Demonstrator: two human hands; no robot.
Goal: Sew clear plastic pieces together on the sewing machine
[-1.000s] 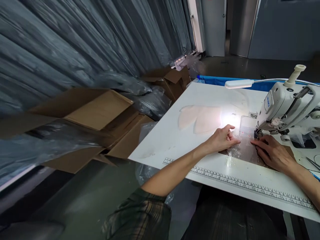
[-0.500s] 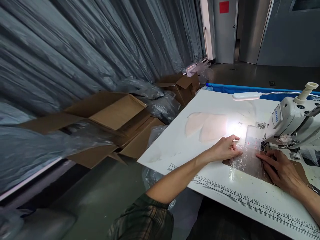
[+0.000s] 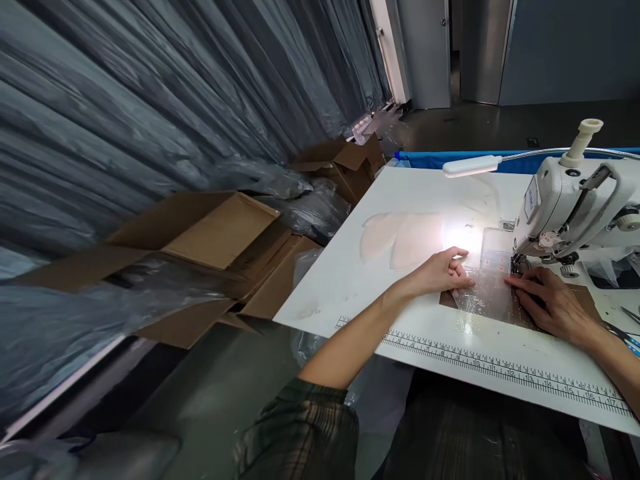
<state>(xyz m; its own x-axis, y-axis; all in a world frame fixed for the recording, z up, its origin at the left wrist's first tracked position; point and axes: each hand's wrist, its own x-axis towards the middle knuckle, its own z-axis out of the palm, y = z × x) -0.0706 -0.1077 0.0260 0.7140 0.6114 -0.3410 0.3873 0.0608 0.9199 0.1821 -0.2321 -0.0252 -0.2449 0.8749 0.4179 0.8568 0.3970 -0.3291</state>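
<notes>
A shiny clear plastic sheet (image 3: 483, 293) lies over a brown piece of board or paper (image 3: 527, 317) beside the sewing machine's needle. My left hand (image 3: 439, 272) is closed at the sheet's left edge, thumb and curled fingers pinching it. On the right, my right hand (image 3: 555, 303) rests with fingers stretched out, its index fingertip on the sheet just in front of the presser foot (image 3: 517, 262). The white sewing machine (image 3: 547, 207) stands over the sheet's right side. Pale pink cut pieces (image 3: 417, 240) lie to the left, under the lamp's glare.
A lamp (image 3: 471, 166) on a bendy neck hangs over the white table (image 3: 333, 287). A printed ruler (image 3: 480, 358) runs along its front edge. Scissors (image 3: 625, 337) lie at the far right. Open cardboard boxes (image 3: 220, 230) and crumpled plastic film (image 3: 315, 207) stand left of the table.
My view has shifted, so table, machine and hands appear further left and higher. Scissors show more fully at the right. Both hands keep nearly the same places on the sheet.
</notes>
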